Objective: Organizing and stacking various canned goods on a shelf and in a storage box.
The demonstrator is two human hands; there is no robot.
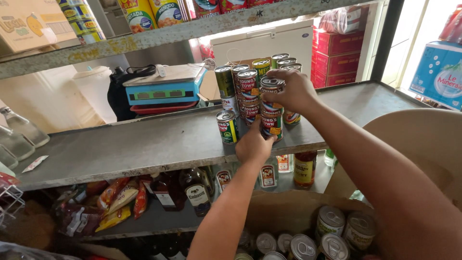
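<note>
Up top, our right hand (292, 89) clasped the upper sardine can (272, 85), left hand (253, 144) gripped the lower can (272, 126), grey metal shelf (144, 144) beneath.

Stacked cans (250, 94) on shelf (144, 144); scale (166, 86) left, seemingly behind.

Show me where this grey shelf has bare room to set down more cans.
The grey shelf lies bare from the green can leftward to the glass bottles. A second bare patch runs right of the can stack to the shelf's end. It is crowded at the stack, where the left hand and right hand grip cans.
</note>
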